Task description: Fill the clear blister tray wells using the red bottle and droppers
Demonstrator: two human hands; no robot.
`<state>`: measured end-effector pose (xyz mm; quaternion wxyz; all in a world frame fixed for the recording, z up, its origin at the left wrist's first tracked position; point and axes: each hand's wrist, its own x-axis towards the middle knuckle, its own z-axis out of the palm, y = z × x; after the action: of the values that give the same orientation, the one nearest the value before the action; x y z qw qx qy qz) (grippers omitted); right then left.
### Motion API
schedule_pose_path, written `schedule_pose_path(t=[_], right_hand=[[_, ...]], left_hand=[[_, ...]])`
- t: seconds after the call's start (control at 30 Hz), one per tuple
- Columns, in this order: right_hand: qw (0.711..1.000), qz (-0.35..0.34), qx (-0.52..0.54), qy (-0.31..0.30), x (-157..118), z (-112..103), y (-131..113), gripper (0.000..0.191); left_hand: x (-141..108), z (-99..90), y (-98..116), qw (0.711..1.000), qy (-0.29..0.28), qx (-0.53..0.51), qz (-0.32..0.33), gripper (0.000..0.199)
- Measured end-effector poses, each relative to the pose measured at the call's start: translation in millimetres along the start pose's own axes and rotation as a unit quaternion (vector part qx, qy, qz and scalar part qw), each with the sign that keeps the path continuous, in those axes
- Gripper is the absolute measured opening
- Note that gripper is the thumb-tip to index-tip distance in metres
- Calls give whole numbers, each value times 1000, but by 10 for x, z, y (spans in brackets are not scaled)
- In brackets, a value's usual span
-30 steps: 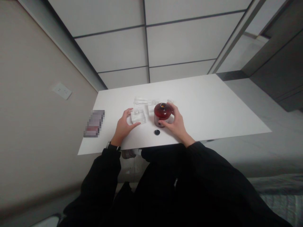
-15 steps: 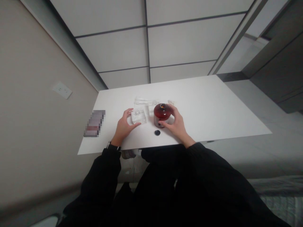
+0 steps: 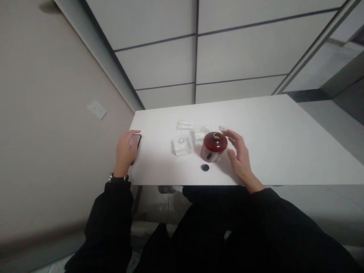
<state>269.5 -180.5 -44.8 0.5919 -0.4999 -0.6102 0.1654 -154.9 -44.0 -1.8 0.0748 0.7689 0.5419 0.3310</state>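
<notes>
My left hand (image 3: 126, 149) is over a dark-edged phone (image 3: 139, 138) at the table's left end, fingers at its far edge and thumb across it; the palm hides part of the phone. My right hand (image 3: 239, 153) is open with curved fingers, just right of a dark red, round-shouldered bottle (image 3: 215, 143) that stands upright with its mouth uncovered. The fingertips come close to the bottle's shoulder; contact is unclear. A small black cap (image 3: 205, 167) lies in front of the bottle. To the left sits a clear square glass container (image 3: 182, 147) with a round neck or opening.
Behind the bottle are another clear item (image 3: 202, 133) and some white sticks or packaging (image 3: 189, 126), too blurred to name. The white table (image 3: 284, 151) ends close to my body. A wall with a socket (image 3: 97, 109) is at the left, panelled doors (image 3: 167, 57) behind.
My left hand has left the clear glass container and moved left onto the phone. My right hand has let go of the bottle and opened beside it. The view has shifted left.
</notes>
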Motion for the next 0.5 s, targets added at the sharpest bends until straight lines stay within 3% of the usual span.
schedule_pose_path(t=[0.1,0.23,0.37,0.5], right_hand=[[999,4,-21,49,27,-107,-17,64],[995,6,-63,78,68,-230,31,65],[991,-3,-92,94,98,-300,130,63],[990,-18,-112,90,129,-326,195,59]], left_hand=[[139,-225,-534,999,-10,33,-37,42],[181,-210,-953,996,-46,52,-56,49],[120,-148,-1092,994,-64,56,-63,48],[28,-232,-1082,995,-52,47,-69,42]])
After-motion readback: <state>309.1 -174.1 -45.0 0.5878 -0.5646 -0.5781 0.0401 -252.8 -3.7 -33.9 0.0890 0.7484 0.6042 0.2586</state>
